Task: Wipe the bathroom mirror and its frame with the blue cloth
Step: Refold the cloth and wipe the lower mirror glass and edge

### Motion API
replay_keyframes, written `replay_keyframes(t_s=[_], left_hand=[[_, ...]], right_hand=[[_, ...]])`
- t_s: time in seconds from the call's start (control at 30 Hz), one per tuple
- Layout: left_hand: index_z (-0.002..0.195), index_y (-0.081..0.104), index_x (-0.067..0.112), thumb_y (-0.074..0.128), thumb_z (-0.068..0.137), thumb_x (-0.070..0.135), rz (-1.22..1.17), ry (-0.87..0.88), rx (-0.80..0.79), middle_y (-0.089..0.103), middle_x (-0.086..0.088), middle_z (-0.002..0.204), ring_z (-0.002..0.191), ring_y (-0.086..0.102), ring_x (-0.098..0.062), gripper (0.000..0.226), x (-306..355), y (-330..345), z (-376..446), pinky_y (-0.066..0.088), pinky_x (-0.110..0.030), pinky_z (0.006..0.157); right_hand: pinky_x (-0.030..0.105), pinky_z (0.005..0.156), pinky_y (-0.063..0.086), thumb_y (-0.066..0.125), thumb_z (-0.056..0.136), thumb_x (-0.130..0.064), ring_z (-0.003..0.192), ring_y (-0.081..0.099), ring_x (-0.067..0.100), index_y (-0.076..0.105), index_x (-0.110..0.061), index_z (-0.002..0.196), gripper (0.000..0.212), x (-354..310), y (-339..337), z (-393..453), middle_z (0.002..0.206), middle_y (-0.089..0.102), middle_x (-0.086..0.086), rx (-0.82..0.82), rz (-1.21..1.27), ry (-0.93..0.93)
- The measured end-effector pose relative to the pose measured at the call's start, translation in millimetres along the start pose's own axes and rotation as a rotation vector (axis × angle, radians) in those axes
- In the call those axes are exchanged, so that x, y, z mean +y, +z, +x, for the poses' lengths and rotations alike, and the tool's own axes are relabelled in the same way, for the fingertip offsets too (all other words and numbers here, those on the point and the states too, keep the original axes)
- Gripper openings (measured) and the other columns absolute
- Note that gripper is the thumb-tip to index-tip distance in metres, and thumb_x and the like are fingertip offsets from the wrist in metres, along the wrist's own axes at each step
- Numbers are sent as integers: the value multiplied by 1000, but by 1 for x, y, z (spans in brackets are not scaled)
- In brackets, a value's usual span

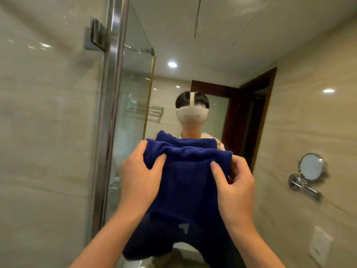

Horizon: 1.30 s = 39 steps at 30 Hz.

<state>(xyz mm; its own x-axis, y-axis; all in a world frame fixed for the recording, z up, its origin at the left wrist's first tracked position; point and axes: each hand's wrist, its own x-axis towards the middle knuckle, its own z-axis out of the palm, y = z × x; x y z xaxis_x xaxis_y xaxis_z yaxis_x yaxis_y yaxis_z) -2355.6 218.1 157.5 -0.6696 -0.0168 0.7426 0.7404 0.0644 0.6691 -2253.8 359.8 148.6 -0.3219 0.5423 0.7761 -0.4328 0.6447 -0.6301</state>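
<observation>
The blue cloth, thick and nubbly like terry, hangs in soft folds in front of the bathroom mirror, whose smooth glass reflects the person in a white headset. The left hand grips the cloth's upper left edge, fingers curled behind, thumb pressed on the front. The right hand pinches its upper right edge the same way. Right of the cloth, a small round chrome shaving mirror juts from the glossy beige tile.
</observation>
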Motion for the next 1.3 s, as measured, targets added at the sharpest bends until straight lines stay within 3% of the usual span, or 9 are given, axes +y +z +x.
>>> replay_keyframes(t_s=[0.13, 0.27, 0.4, 0.47, 0.63, 0.8, 0.93, 1.03, 1.3], left_hand=[[91, 49, 23, 70, 88, 26, -53, 67, 22, 57, 12, 77, 71, 55, -4, 21, 13, 1, 40, 40, -13, 60], [101, 43, 22, 75, 86, 25, -189, 74, 107, 50, 20, 84, 74, 51, 5, 35, 32, 6, 82, 38, -2, 64], [125, 40, 19, 71, 89, 22, -228, 170, 169, 46, 24, 90, 80, 55, -11, 48, 49, 17, 115, 46, -26, 80], [138, 42, 20, 66, 92, 18, -194, 254, 171, 51, 21, 88, 74, 53, -9, 53, 51, 23, 128, 38, -20, 76], [120, 63, 15, 59, 96, 16, -41, 412, 142, 60, -7, 104, 92, 58, -21, 25, 29, 46, 138, 37, -17, 79], [135, 55, 19, 53, 98, 34, 440, 488, 269, 49, -15, 114, 105, 44, -30, 40, 0, 59, 121, 44, -44, 85], [146, 45, 17, 36, 102, 31, 364, 318, 251, 39, -19, 144, 136, 34, -35, 48, 9, 79, 109, 34, -50, 107], [147, 41, 6, 29, 105, 19, 366, 431, 261, 38, -23, 147, 142, 29, -37, 46, 11, 92, 112, 34, -52, 110], [147, 29, 13, 58, 91, 15, 231, 595, 622, 28, -17, 146, 139, 30, -38, 63, 42, 64, 193, 26, -45, 113]], right_hand=[[9, 67, 44, 64, 94, -19, 79, 59, -3, 50, -22, 97, 14, -27, 22, 39, 83, 60, -12, 146, -148, -180], [14, 61, 46, 62, 96, -23, 74, 57, -1, 37, -24, 98, 25, -48, 38, 82, 79, 52, -12, 251, -237, -246], [18, 63, 47, 59, 97, -25, 70, 58, 3, 33, -27, 103, 27, -58, 53, 116, 81, 56, -8, 299, -323, -314], [25, 66, 48, 58, 98, -26, 70, 58, 8, 37, -23, 108, 23, -58, 59, 128, 82, 57, -8, 312, -395, -338], [33, 63, 48, 61, 94, -31, 83, 61, 23, 50, -9, 113, 31, -37, 72, 139, 99, 59, 4, 331, -633, -485], [41, 80, 50, 52, 97, -37, 102, 52, 29, 54, -14, 120, 32, -10, 73, 130, 118, 52, 15, 404, -996, -567], [50, 98, 46, 46, 98, -33, 125, 43, 38, 58, -11, 130, 41, 4, 85, 115, 136, 46, 25, 445, -1017, -498], [51, 103, 43, 42, 100, -31, 129, 40, 40, 54, -4, 135, 46, 9, 86, 117, 138, 44, 29, 409, -1081, -598], [50, 113, 31, 52, 98, -29, 139, 32, 41, 63, -4, 125, 38, -52, 116, 184, 150, 39, 26, 505, -1003, -777]])
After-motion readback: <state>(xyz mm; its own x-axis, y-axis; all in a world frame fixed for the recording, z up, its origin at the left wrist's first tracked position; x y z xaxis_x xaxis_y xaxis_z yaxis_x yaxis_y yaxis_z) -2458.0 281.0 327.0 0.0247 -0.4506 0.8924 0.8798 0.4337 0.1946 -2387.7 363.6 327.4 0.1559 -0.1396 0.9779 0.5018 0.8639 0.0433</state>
